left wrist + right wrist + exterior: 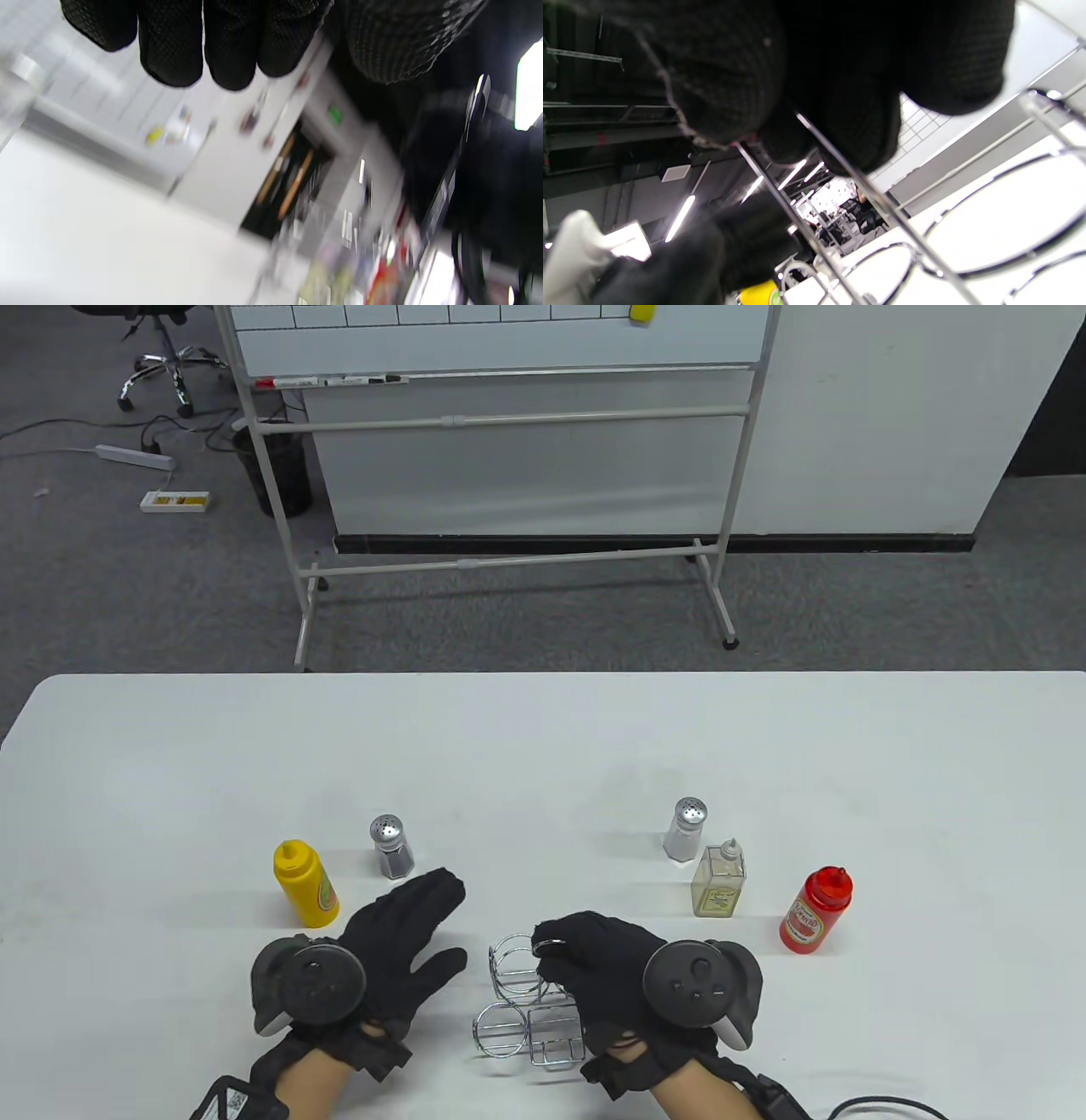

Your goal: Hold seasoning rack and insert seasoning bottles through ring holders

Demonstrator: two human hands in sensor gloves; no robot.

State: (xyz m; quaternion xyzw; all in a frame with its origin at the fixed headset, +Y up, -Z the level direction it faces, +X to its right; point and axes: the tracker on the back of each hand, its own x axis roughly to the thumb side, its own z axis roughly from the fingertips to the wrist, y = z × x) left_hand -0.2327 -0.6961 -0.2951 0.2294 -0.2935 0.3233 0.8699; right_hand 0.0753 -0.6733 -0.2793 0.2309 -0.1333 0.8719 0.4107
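A chrome wire seasoning rack (526, 1005) with ring holders stands near the table's front edge. My right hand (585, 954) grips its top handle loop; the right wrist view shows the fingers (848, 84) closed round the wire (840, 169). My left hand (407, 933) lies open and flat on the table left of the rack, holding nothing; its fingers (169, 42) hang free in the blurred left wrist view. A yellow mustard bottle (305, 884) and a pepper shaker (391, 848) stand to the left. A salt shaker (685, 830), an oil bottle (719, 881) and a red ketchup bottle (815, 909) stand to the right.
The white table (543, 746) extends far behind the bottles. A whiteboard on a stand (509, 432) is on the floor beyond the table. A black cable (882, 1105) lies at the front right edge.
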